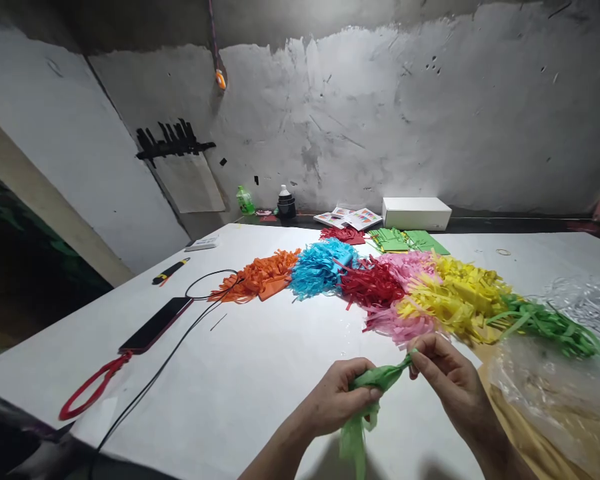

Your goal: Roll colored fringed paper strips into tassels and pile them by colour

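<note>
A strip of green tissue paper [386,377] stretches between my two hands above the white table. My left hand [341,395] is closed round its middle, and loose green ends hang below the fingers. My right hand [443,373] pinches the narrow, twisted tip. Beyond the hands lie piles of fringed paper: orange [265,275], blue [323,267], dark red [373,283], pink [400,323], yellow [460,297] and green [555,325]. My right hand is nearest to the lower pink pile.
A phone [157,325] with a red strap, a black cable [173,350] and a cutter [171,271] lie at the left. Clear plastic [545,393] covers the right side. A white box [417,213] and green paper stacks [405,241] are at the back.
</note>
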Motion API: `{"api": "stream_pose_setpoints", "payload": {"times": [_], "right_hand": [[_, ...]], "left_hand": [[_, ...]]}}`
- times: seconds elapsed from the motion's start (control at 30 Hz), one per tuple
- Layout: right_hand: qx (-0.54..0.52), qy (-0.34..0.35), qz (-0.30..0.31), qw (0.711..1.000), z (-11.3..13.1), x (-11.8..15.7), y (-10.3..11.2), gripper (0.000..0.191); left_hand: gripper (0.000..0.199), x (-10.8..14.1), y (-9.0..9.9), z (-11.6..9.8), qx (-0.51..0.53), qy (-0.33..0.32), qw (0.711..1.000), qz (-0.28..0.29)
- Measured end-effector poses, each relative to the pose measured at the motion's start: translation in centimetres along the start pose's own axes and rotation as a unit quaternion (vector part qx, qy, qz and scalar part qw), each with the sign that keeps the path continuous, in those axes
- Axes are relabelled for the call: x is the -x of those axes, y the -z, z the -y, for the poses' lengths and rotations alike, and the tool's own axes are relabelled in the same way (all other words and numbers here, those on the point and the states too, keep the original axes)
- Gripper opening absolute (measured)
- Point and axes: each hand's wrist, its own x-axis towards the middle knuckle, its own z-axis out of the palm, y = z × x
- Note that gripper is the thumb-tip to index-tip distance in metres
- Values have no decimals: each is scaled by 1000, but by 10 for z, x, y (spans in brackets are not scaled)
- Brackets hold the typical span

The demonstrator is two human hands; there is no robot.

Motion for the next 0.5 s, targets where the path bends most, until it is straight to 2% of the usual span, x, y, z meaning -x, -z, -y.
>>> {"api": "stream_pose_setpoints", "payload": {"times": [0.13, 0.33, 0.5], "right_hand": [[35, 20, 13, 999, 14, 3, -2, 28], [22, 47, 44, 998, 18, 11, -8, 22], [-53, 39, 21, 998, 9, 14, -10, 18]], "left_hand": [[20, 5, -3, -4, -12, -27, 998, -62], [19, 5, -12, 3, 57, -65, 977, -194], [21, 6, -18, 5, 171, -47, 958, -223]]}}
